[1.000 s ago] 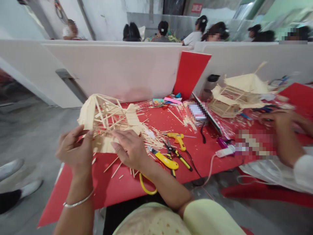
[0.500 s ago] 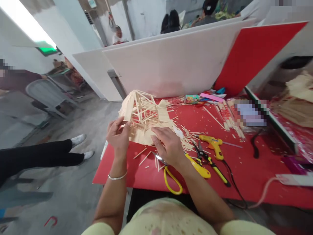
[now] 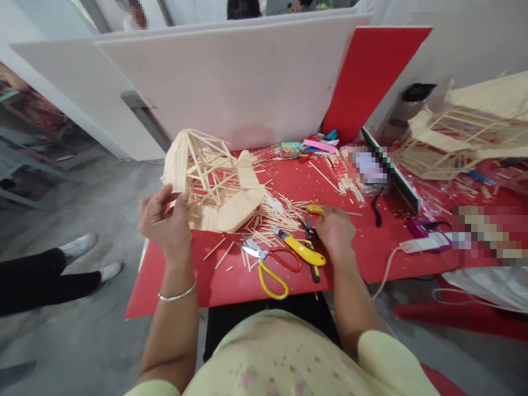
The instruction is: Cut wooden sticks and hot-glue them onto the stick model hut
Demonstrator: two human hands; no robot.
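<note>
Head view: the left hand (image 3: 167, 220) is raised at the near left corner of the wooden-stick model (image 3: 202, 169), thumb and forefinger brought near each other with a narrow gap showing; whether a piece sits between them, or the tips touch the model, I cannot tell. The right hand (image 3: 336, 234) is curled over the yellow glue gun (image 3: 315, 209), fingers closed about its body and hiding most of it, with the front end showing past the fingers.

The model rests on the red tabletop (image 3: 214, 291), just beyond the left fingertips and well to the left of the right hand. Between the hands lie loose sticks (image 3: 268, 228), scissors (image 3: 262, 254) with one yellow and one red handle, and a yellow-handled cutter (image 3: 304, 251) across black shears (image 3: 309, 228).
</note>
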